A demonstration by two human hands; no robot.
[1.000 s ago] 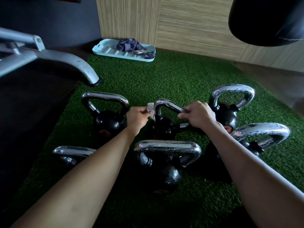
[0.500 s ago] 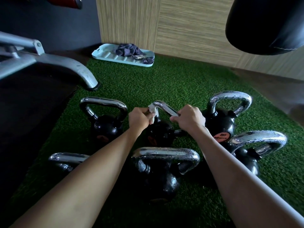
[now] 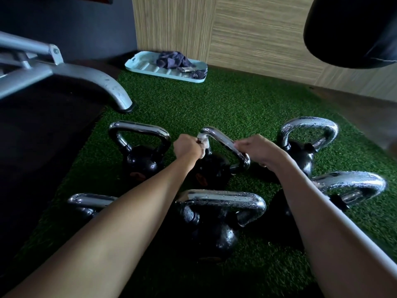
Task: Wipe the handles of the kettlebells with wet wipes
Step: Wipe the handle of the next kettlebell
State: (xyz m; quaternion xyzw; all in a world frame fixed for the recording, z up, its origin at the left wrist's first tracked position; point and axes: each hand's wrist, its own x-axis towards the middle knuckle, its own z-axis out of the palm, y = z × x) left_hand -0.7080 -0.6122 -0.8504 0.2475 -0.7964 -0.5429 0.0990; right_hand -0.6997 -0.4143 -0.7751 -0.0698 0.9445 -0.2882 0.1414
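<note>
Closely hemmed by five other kettlebells (image 3: pixel 214 233) on coarse green turf (image 3: pixel 214 104), grey bench leg (image 3: pixel 103 82) far left, pale tray (image 3: pixel 146 65) with dark cloth by the wall. At centre, middle kettlebell (image 3: pixel 214 168): smooth chrome handle (image 3: pixel 225 143), tilted, sloping from upper left down to right. Clenched round a white wet wipe (image 3: pixel 203 139) at its left corner, left hand (image 3: pixel 187 148); grasping the right end, right hand (image 3: pixel 261 150).

Dim room, the left side nearly black; glare on the chrome handles (image 3: pixel 223 197) (droplets glinting); the edges bow from the wide lens; the right hand (image 3: pixel 261 150) is slightly blurred.
</note>
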